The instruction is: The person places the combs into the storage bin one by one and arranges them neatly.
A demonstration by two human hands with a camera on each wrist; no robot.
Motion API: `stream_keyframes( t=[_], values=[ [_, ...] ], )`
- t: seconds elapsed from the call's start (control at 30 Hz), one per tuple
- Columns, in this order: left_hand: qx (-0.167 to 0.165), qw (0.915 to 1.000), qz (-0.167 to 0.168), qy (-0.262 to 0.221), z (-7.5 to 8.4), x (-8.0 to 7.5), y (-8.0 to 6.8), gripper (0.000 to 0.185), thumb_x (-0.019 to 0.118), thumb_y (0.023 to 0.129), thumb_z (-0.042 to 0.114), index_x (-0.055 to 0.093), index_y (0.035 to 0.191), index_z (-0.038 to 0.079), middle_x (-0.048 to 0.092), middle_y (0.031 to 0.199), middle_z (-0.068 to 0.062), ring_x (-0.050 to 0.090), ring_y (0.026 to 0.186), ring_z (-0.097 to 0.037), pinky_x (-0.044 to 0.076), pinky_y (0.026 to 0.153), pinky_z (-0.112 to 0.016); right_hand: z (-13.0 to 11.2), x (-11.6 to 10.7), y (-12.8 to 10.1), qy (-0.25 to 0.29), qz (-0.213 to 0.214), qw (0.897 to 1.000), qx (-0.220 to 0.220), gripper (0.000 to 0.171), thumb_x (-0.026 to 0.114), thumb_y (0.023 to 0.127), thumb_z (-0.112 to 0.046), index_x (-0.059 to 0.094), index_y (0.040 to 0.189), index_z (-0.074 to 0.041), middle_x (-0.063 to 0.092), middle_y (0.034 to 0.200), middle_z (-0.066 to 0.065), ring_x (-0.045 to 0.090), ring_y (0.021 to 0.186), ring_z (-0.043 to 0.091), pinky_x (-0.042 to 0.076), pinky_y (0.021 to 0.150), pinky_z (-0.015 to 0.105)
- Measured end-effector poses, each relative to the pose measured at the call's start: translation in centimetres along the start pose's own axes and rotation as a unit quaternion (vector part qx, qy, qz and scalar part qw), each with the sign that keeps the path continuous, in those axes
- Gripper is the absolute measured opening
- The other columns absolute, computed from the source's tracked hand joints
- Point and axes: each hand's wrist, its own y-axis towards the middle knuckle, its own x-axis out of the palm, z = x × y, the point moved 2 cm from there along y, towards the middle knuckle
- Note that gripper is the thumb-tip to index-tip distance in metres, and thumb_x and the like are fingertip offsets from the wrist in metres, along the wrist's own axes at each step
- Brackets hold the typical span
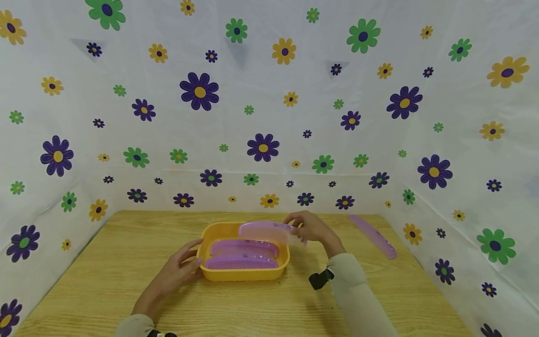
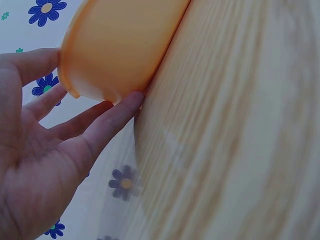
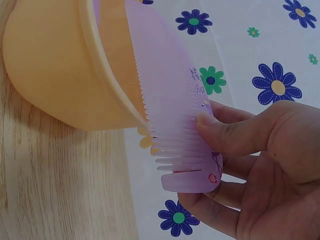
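Observation:
A yellow plastic basin (image 1: 240, 274) stands on the wooden table with two purple combs in it, the front comb (image 1: 241, 262) and another comb (image 1: 244, 248) behind it. Against the basin's left end rests my left hand (image 1: 178, 269); in the left wrist view its fingers (image 2: 107, 120) are spread and fairly straight, tips on the outer wall, thumb at the rim. My right hand (image 1: 313, 229) pinches one end of a third purple comb (image 3: 170, 95) between thumb and fingers. That comb slants over the basin's back right rim, teeth facing down.
Another purple comb (image 1: 375, 237) lies on the table (image 1: 278, 309) at the far right. A white cloth with printed flowers (image 1: 269, 117) walls in the back and both sides of the table.

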Motion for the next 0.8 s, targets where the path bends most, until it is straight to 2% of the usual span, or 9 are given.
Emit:
stream_keyframes(
  t=[0.43,0.63,0.8],
  values=[
    [0.006,0.9999,-0.009,-0.009,-0.1,-0.1,0.0,0.067,0.058,0.107,0.023,0.025,0.163,0.011,0.035,0.157,-0.037,0.054,0.136,-0.047,0.062,0.098,-0.040,-0.8,0.8,0.6,0.000,-0.010,1.000,-0.008,0.026,0.063,0.097,0.004,0.071,0.120,-0.006,0.072,0.109,0.020,0.061,0.071,0.019,0.059,0.060,0.028],
    [0.003,0.9999,-0.008,-0.011,0.1,-0.1,0.0,0.067,0.059,0.106,0.023,0.024,0.163,0.011,0.035,0.157,-0.036,0.054,0.137,-0.047,0.062,0.097,-0.040,-1.2,1.2,1.0,0.007,-0.015,1.000,0.002,0.027,0.062,0.097,0.004,0.071,0.121,-0.006,0.072,0.111,0.020,0.062,0.068,0.021,0.058,0.057,0.026],
    [-0.001,0.9999,-0.007,-0.013,0.1,-0.1,0.0,0.066,0.058,0.107,0.022,0.024,0.163,0.011,0.035,0.158,-0.036,0.053,0.137,-0.047,0.061,0.098,-0.040,-1.6,1.6,1.3,-0.005,-0.019,1.000,0.007,0.031,0.062,0.096,0.006,0.072,0.121,-0.008,0.071,0.114,0.020,0.062,0.071,0.020,0.060,0.059,0.028]
  ],
)
